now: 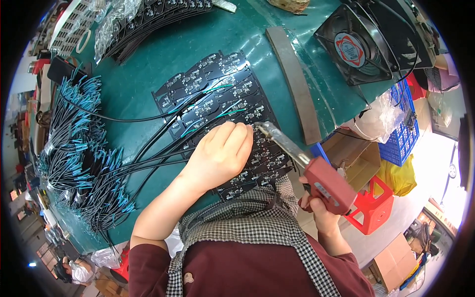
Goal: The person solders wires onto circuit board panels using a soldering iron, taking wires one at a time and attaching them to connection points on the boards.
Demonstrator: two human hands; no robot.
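Observation:
My right hand [319, 210] grips a dark red soldering gun [329, 185]. Its metal tip reaches up and left to the boards, just beside the fingertips of my left hand [222, 151]. Those fingers are bent and pressed together low over a panel of black circuit boards [190, 81]; what they pinch is hidden beneath them. Several black cables [148, 143] run from the left onto the panel, a few ending in green and light-blue wires [217, 89] that lie on the boards. Other cables pass under my left hand and wrist.
At the left lies a large bundle of black cables with blue ends [81, 133]. Further boards [158, 20] are stacked at the back. A curved grey metal bar [294, 84] and a fan [354, 49] occupy the right side of the green table [247, 24]. A red stool [373, 213] stands below.

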